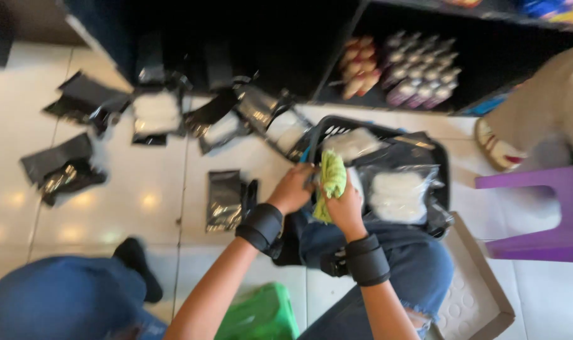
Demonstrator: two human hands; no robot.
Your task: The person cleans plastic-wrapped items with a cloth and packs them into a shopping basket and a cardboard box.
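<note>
Head view looks down on two hands meeting over a dark basket (437, 165). The right hand (345, 208) is closed around a green cloth (331, 182), with the fingers wrapped on its lower part, so the cloth stands up above the fist and just touches the basket's near edge. The left hand (291, 189) is beside it, to the left, with fingers curled at the basket rim or handle; the picture is blurred, so I cannot tell exactly what it pinches. Both wrists carry black bands. Inside the basket lie clear bags (398, 196) with white content, just beyond the cloth. Further out, black packets (224, 199) are scattered on the white tiled floor (148, 208), a purple stool (538, 214) stands at the right, and a shelf (419, 69) with bottles is behind. I judge that the cloth could slip out, because only its lower end is held, and it may drop among the bags. The basket also sits against the knee, so a strong pull by the left hand might tip it.
</note>
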